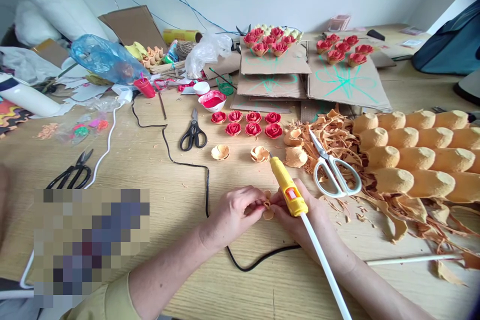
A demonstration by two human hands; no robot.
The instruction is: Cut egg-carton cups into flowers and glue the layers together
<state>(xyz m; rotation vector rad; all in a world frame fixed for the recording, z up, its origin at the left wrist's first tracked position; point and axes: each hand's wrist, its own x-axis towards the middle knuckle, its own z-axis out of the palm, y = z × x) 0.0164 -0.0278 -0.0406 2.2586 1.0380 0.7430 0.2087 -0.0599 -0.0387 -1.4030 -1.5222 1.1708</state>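
Between my two hands is a small tan egg-carton flower piece [268,214], with its petals spread. My left hand [238,210] is closed, pinching it from the left. My right hand [296,210] also touches it with the fingertips and carries a yellow glue gun [284,180] with a long white glue stick out of its back. The nozzle points up and away, close to a tan carton flower [260,154]. Another tan flower [220,152] lies to its left. Behind them sit several red painted paper roses [253,129]. Some of my right hand's fingers are hidden.
White-handled scissors [333,172] lie right of my hands, by carton scraps [333,135] and an egg tray [420,157]. Black-handled scissors [193,132], a red paint bowl [212,101] and a black cord [207,195] are leftward. Cardboard sheets [345,85] hold finished red roses.
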